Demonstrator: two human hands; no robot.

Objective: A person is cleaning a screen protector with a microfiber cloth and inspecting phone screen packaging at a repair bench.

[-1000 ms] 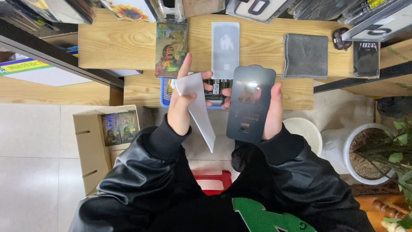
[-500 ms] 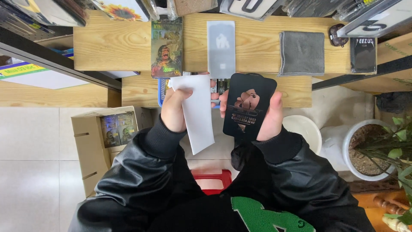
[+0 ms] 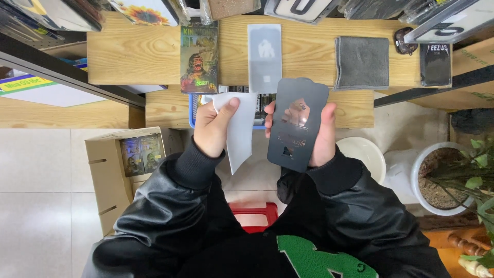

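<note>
Thin glossy film parts in both hands, held above counter edge.
Left hand [image 3: 213, 128] pinching thin white flexible backing sheet [image 3: 241, 131] at top corner; right hand [image 3: 321, 136] gripping edges of dark glossy rectangular screen protector [image 3: 296, 123]. Probably light, stiff, brittle, smudge-prone: edge grip only. Beyond: pale wooden counter [image 3: 134, 54], grey microfibre cloth [image 3: 362, 63].

There is one view only, from a camera on the person's head. It looks almost straight down, close above both hands, over the black sleeves and lap. The wooden counter [image 3: 128, 51] lies at the far side, the tiled floor [image 3: 41, 175] at the near left.
</note>
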